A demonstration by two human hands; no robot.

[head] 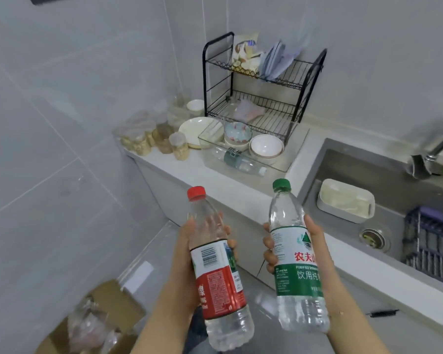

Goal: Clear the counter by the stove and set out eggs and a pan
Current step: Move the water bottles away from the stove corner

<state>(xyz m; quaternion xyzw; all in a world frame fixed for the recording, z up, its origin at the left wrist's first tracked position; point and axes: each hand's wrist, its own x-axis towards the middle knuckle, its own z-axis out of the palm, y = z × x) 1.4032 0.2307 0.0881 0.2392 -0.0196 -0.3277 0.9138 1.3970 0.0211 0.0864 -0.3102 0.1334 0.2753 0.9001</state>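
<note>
- While both are carried clear of the counter (279, 190), the left hand (187, 254) wraps the red-capped bottle (220, 272) and the right hand (315, 249) wraps the green-capped bottle (296, 261), apparently for removal.
- A third bottle (243, 162) lies far, beside the bowls (265, 146).
- Eggs, pan: not visible.

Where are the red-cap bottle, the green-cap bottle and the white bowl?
red-cap bottle (219, 284): head view, on its red label.
green-cap bottle (296, 272): head view, on its label.
white bowl (266, 146): head view, inside the bowl.
</note>
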